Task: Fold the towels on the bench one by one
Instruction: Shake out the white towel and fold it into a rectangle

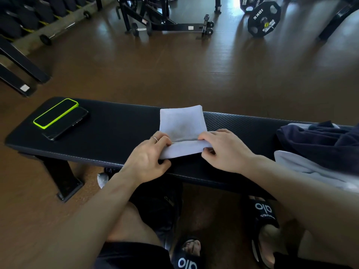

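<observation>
Head view: I'm mid-fold on a small white towel (182,123) lying in the middle of the bench (120,129); my left hand (149,158) pinches the near left corner, my right hand (223,150) pinches the near right corner, both clamped on the near edge, which is lifted off the bench; next move, I judge, is carrying that edge over to the far edge and pressing flat; more towels (318,152) wait in a pile at the right end; two phones (60,119) sit at the left end.

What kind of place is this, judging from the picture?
Most likely a gym: a 10 kg weight plate leans on the floor, a small dumbbell lies by a black machine frame, and the bench is padded.
</observation>
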A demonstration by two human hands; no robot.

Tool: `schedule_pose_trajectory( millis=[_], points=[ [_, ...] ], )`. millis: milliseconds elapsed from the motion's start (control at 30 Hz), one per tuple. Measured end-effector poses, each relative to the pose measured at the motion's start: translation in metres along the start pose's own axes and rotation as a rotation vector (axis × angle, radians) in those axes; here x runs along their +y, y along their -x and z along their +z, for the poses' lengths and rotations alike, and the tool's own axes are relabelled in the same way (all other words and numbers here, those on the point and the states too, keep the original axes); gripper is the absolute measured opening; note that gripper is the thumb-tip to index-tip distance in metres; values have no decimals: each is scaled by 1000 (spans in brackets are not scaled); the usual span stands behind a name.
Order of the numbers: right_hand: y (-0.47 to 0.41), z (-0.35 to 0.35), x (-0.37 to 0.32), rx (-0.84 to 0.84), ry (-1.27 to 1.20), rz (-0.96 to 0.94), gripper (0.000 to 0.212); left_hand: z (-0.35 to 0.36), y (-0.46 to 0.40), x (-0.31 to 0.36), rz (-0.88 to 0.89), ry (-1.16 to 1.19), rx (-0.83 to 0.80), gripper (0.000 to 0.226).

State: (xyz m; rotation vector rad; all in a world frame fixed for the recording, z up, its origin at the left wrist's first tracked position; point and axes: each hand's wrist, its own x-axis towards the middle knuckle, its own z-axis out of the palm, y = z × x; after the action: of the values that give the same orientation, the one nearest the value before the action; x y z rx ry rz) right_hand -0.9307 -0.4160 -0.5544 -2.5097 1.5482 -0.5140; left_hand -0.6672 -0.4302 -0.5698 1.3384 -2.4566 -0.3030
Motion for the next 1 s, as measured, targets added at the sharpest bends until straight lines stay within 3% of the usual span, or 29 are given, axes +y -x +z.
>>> schedule_pose_trajectory(
  millis=[133, 267, 567, 733, 867, 933, 1000],
  points=[
    [-7, -3, 7, 92, -301, 180, 13, -1, 0, -2, -161, 304, 116, 16],
    [-17, 0, 10, 147, -437, 270, 3, -3, -5, -1, -354, 475, 135, 12],
    [-48, 18, 20, 198, -542, 478, 19, 12, -33, -2, -558, 409, 242, 34],
    [-57, 27, 21, 190, -434, 507, 19, 16, -40, 1, -590, 305, 254, 28],
    [-57, 28, 20, 221, -162, 365, 13, 15, -43, 3, -584, 175, 249, 34],
    [-56, 30, 20, 269, -33, 259, 9, 16, -44, 1, -512, 58, 276, 37],
    [-55, 33, 21, 290, 74, 180, 8, 18, -45, -3, -322, -118, 320, 37]
  ],
)
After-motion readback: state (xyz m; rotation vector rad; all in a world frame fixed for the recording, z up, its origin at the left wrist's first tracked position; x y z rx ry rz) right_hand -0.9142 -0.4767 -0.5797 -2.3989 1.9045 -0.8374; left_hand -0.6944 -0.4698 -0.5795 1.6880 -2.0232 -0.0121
